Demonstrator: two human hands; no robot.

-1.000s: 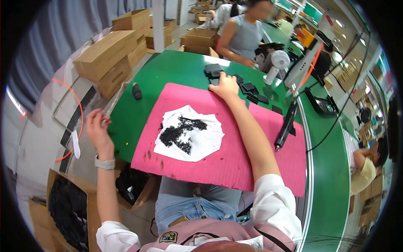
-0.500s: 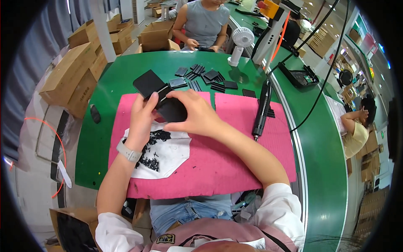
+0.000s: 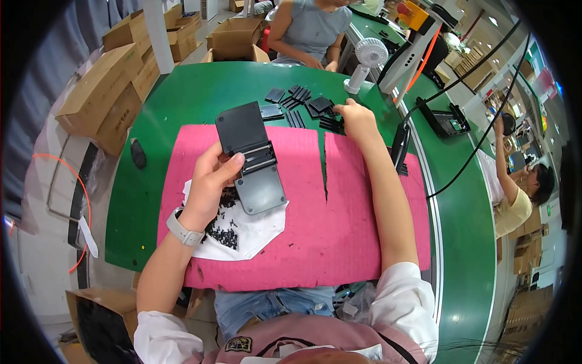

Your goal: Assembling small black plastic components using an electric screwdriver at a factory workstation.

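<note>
My left hand (image 3: 212, 182) grips a black hinged plastic holder (image 3: 262, 189) by its left edge. Two flat panels meet at a slotted hinge with thin metal rods, and the holder is tilted above the mat. My right hand (image 3: 359, 121) is stretched to the far side, its fingers curled in at the right end of a spread of black plastic plates and strips (image 3: 295, 118). Whatever those fingertips pinch is hidden. Under my left hand, small black screws (image 3: 225, 235) lie heaped on a white cloth (image 3: 260, 233).
A pink foam mat (image 3: 339, 242) covers the near part of the green table (image 3: 200, 91). An electric screwdriver (image 3: 400, 145) hangs at the right on a black cable. A white fan (image 3: 371, 54) stands at the back. Across the table sits a co-worker (image 3: 312, 30); cartons (image 3: 100, 91) are stacked left.
My right hand has left the holder and reached out to the far black parts. In my left hand the holder now stands more upright, opened flat with its hinge showing.
</note>
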